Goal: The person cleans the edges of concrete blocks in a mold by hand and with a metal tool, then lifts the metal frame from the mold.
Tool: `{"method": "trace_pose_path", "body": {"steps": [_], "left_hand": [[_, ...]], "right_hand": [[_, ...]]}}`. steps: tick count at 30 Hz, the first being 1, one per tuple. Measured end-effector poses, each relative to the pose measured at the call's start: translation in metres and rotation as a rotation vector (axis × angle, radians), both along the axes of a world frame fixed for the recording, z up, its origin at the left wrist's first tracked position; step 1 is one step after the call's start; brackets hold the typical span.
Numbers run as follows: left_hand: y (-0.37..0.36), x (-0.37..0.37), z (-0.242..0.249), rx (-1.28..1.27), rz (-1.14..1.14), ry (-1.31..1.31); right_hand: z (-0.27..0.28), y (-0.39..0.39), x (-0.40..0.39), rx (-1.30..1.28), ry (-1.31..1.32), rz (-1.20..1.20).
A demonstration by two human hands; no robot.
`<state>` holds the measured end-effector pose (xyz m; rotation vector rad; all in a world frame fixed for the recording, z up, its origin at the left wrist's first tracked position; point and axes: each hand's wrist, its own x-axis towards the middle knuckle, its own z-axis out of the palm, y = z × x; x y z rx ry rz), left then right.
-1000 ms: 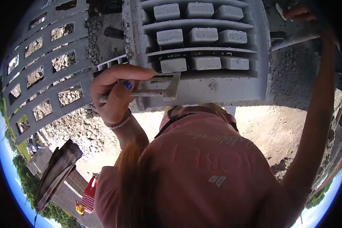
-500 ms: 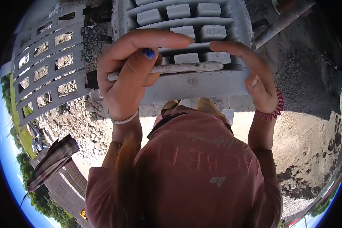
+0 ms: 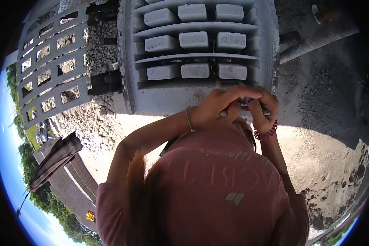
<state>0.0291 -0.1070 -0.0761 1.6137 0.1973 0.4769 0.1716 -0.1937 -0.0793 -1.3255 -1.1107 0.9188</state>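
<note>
My left hand [image 3: 215, 105] and my right hand [image 3: 265, 110] meet close in front of my body, at the near edge of a grey metal block mould [image 3: 164, 100]. Fingers of both are curled around a short, cement-crusted rod [image 3: 223, 112]; only bits of it show between them. Just beyond my hands, rows of pale rectangular blocks [image 3: 195, 70] stand between the mould's thin cross plates [image 3: 197, 56]. A beaded bracelet circles my left wrist and a red coiled band my right.
A grey metal grid [image 3: 49, 69] with square openings extends to the left, beside gravel [image 3: 101, 45]. A thick pipe [image 3: 320, 45] slants off at the upper right. Sandy ground [image 3: 332, 164] lies right, and a dark cloth [image 3: 57, 160] hangs at lower left.
Both hands have come down and toward the right, closer together. The rod, earlier held by my left hand across the mould's front, is now mostly covered by both hands.
</note>
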Motion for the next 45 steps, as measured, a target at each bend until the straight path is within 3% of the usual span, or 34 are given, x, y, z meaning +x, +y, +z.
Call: {"method": "trace_pose_path", "body": {"steps": [2, 3, 5, 6, 8, 10, 13, 14, 15, 16, 19, 21, 24, 25, 26, 28, 29, 31, 33, 35, 36, 39, 40, 42, 44, 45], "left_hand": [[0.000, 0.005, 0.028, 0.047, -0.015, -0.132], [-0.002, 0.009, 0.033, 0.125, 0.006, -0.208], [0.000, 0.016, 0.015, 0.137, 0.033, -0.211], [0.001, 0.019, -0.015, 0.072, 0.036, -0.138], [0.014, 0.019, -0.009, -0.054, -0.134, 0.149], [0.010, 0.022, 0.012, 0.000, -0.135, -0.016], [0.009, 0.024, 0.018, 0.059, -0.216, -0.127], [0.010, 0.026, 0.014, 0.009, -0.211, -0.084], [0.013, 0.030, 0.009, -0.034, -0.208, -0.044], [0.020, 0.037, -0.004, -0.033, -0.126, 0.006], [0.021, 0.040, 0.013, -0.098, -0.047, -0.066], [0.005, 0.035, 0.038, 0.069, 0.091, -0.203], [0.007, 0.028, 0.033, -0.007, 0.021, -0.136], [0.016, 0.033, 0.007, -0.099, 0.014, -0.093], [0.018, 0.032, 0.002, -0.112, 0.024, -0.067], [0.020, 0.030, 0.003, -0.054, 0.062, -0.027], [0.016, 0.025, 0.013, 0.004, 0.085, -0.006], [0.006, 0.018, 0.040, 0.098, 0.216, -0.221], [0.010, 0.007, 0.035, 0.137, 0.155, -0.117], [0.020, 0.005, -0.016, 0.083, 0.142, -0.062], [0.022, 0.005, -0.032, 0.055, 0.140, -0.037], [0.025, -0.026, 0.020, 0.089, 0.121, -0.047], [0.028, -0.036, 0.040, 0.096, 0.078, -0.063], [0.027, -0.039, 0.033, 0.110, 0.093, -0.051], [0.036, -0.035, 0.007, 0.035, 0.062, -0.012], [0.035, -0.031, -0.001, 0.064, 0.152, -0.032]], "right_hand": [[-0.020, -0.053, 0.007, 0.045, -0.109, -0.006], [0.047, -0.004, -0.002, 0.253, -0.066, 0.034], [0.016, -0.007, 0.000, 0.118, -0.040, -0.042], [-0.001, -0.008, 0.001, 0.056, -0.026, -0.049], [-0.034, -0.003, 0.018, -0.052, 0.011, 0.064], [-0.007, -0.007, 0.015, -0.008, 0.133, 0.067], [0.051, 0.009, 0.021, 0.059, -0.063, 0.079], [0.043, 0.013, 0.020, 0.004, -0.084, 0.050], [0.022, 0.007, 0.020, -0.091, 0.057, -0.037], [-0.059, -0.036, 0.042, -0.186, -0.007, 0.056], [0.017, 0.009, 0.031, -0.173, -0.008, -0.066], [0.066, 0.004, 0.018, -0.154, -0.043, -0.122], [0.065, 0.008, 0.003, -0.193, 0.023, -0.278], [0.028, 0.005, 0.007, -0.264, -0.032, -0.353], [-0.014, -0.005, 0.016, -0.226, -0.275, -0.337], [-0.004, 0.014, 0.010, -0.142, -0.376, -0.312], [0.022, 0.022, 0.002, -0.115, -0.228, -0.311], [0.017, -0.004, 0.002, -0.077, -0.338, -0.327], [0.009, -0.019, -0.005, -0.069, -0.352, -0.304], [-0.079, -0.029, 0.020, -0.027, -1.099, -0.236], [-0.112, -0.044, 0.025, -0.243, -1.157, -0.216], [0.023, 0.024, -0.044, -0.113, -0.187, -0.327], [0.005, -0.001, -0.030, -0.215, -0.464, -0.217], [-0.031, -0.036, -0.014, -0.325, -1.102, 0.001], [-0.060, -0.029, -0.015, -0.561, -1.034, -0.020], [-0.045, -0.005, -0.027, -0.291, -1.092, -0.129]]}}
